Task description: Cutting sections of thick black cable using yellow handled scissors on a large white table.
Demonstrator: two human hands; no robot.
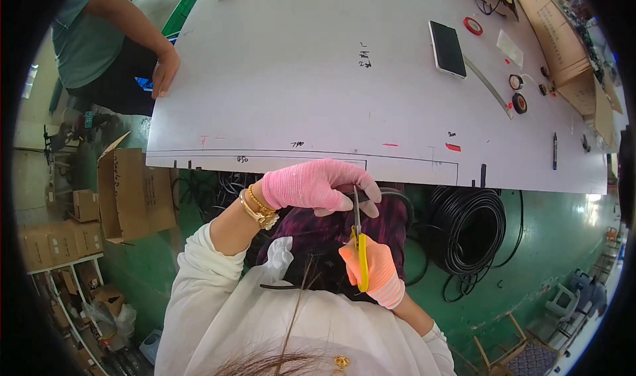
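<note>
My left hand (321, 185), in a pink knit glove, is closed on a black cable (401, 198) just off the table's near edge. From the fingertips the cable bends away to the right and downward. Yellow-handled scissors (362, 260) are gripped in my right hand (376, 273), which wears an orange-pink glove. Their metal blades point up, away from me, and reach the cable beside my left fingers. Whether the blades touch it I cannot tell. A short black cable piece (281, 286) lies across my lap.
The white table (265, 91) bears a phone (448, 49), a steel ruler (489, 88), tape rolls (519, 103) and a black pen (554, 151). A large cable coil (467, 230) stands below at the right. An open carton (139, 194) is at the left. Another person's hand (165, 72) rests on the table's left edge.
</note>
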